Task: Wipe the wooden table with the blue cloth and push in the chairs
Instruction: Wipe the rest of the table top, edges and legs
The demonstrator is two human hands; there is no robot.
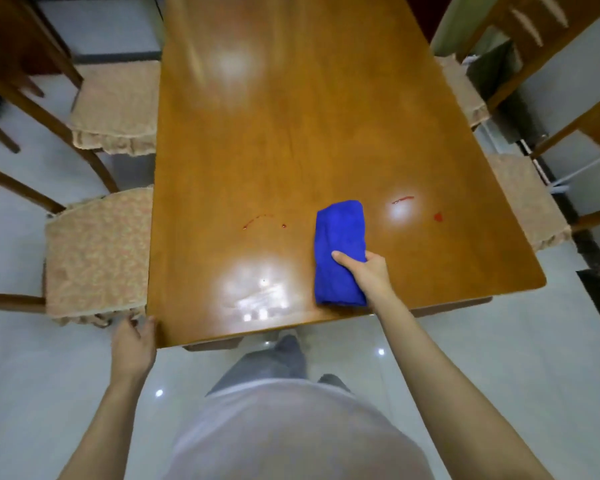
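A person stands at the near end of a wooden table (291, 133), looking down its length. The right hand (364, 271) reaches over the near edge and rests on a folded blue cloth (340, 251), thumb laid across the top of it and the fingers hidden on its right side — closed around the cloth's right edge, as far as can be seen. The cloth lies flat on the tabletop, long side running away from the person, right of centre and close to the near edge.

Red smears mark the wood on both sides of the cloth: a thin arc with a drop (262, 220) to its left, and a short streak (402, 199) and a blot (438, 217) to its right, near a bright glare patch. None of them touches the cloth.

The left hand (134, 344) is at the table's near left corner, fingers loosely curled and part open, fingertips touching the corner edge; it holds nothing.

Four chairs with beige cushions stand along the sides, two left and two right. The near left chair (97, 254) has its seat right against the table edge; the far left chair (115, 105) likewise. The near right chair (527, 199) and far right chair (465, 88) sit partly under the top
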